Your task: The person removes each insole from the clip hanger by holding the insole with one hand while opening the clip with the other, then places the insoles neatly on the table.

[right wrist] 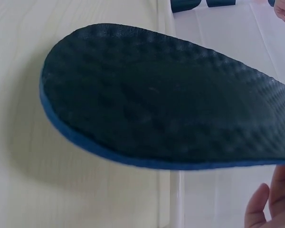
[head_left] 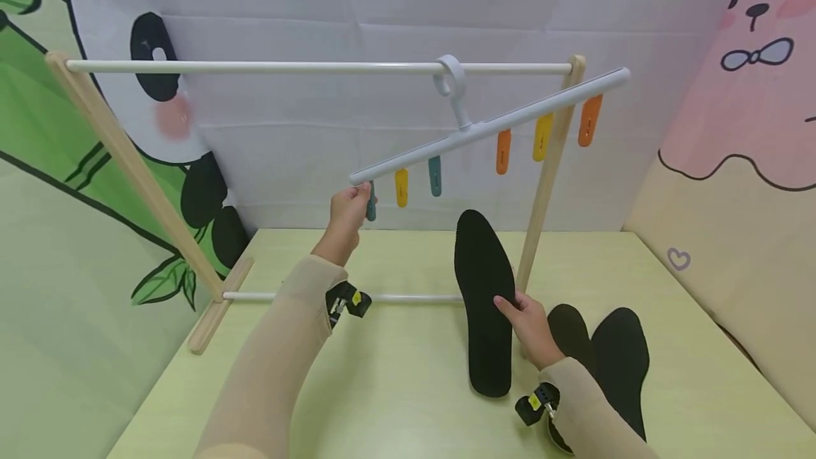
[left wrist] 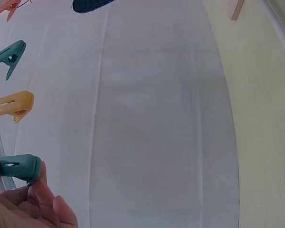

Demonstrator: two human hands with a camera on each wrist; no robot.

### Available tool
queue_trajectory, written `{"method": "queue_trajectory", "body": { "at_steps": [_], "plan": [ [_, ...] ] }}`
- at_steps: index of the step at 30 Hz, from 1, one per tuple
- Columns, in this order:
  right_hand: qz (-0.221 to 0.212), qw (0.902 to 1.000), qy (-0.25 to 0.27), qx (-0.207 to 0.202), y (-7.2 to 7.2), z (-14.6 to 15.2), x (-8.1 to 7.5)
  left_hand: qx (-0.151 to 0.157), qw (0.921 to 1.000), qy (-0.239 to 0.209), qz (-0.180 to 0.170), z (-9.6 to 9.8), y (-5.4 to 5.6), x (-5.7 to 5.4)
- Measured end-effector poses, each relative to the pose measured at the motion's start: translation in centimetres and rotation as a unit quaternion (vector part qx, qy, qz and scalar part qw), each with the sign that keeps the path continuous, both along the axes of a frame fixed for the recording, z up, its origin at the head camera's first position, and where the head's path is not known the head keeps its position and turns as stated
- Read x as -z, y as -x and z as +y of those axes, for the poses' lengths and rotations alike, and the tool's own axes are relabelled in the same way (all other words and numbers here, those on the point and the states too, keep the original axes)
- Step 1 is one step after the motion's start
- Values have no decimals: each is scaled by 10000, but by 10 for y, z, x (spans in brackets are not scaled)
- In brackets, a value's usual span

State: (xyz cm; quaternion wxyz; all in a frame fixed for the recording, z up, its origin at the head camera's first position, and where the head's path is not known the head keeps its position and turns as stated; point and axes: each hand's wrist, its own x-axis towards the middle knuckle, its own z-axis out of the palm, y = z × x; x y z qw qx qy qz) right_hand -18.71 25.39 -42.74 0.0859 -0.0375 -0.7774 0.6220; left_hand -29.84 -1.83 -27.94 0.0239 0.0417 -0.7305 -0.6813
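Observation:
My left hand [head_left: 349, 217] pinches a teal clothespin [head_left: 372, 202] at the low left end of a white clip hanger [head_left: 523, 113]. The hanger tilts, its hook [head_left: 451, 76] round the rack's top rod. In the left wrist view, thumb and fingers are on either side of the teal clothespin [left wrist: 21, 167]. A black insole [head_left: 483, 303] is upright in my right hand [head_left: 529, 328], gripped at its right edge with the thumb on its face. The right wrist view shows the insole [right wrist: 156, 99] up close, its underside textured and its rim bluish.
A rack with wooden legs [head_left: 137, 176] and a white top rod [head_left: 274, 67] stands on the pale table [head_left: 357, 381]. More clothespins hang along the hanger, such as a yellow one [head_left: 401, 188] and an orange one [head_left: 503, 151]. Other dark insoles [head_left: 621, 360] lie at the right.

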Motion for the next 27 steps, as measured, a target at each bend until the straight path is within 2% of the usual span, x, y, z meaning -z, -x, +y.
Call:
{"method": "queue_trajectory", "body": {
  "at_steps": [17,27],
  "plan": [
    [-294,9989,-16,366,-12,21,9,2,10000,-29,-87,-1,-2,1],
    [-570,9960,-380,581,-16,39,11,17,10000,-31,-93,-2,-2,-1]
  ]
}}
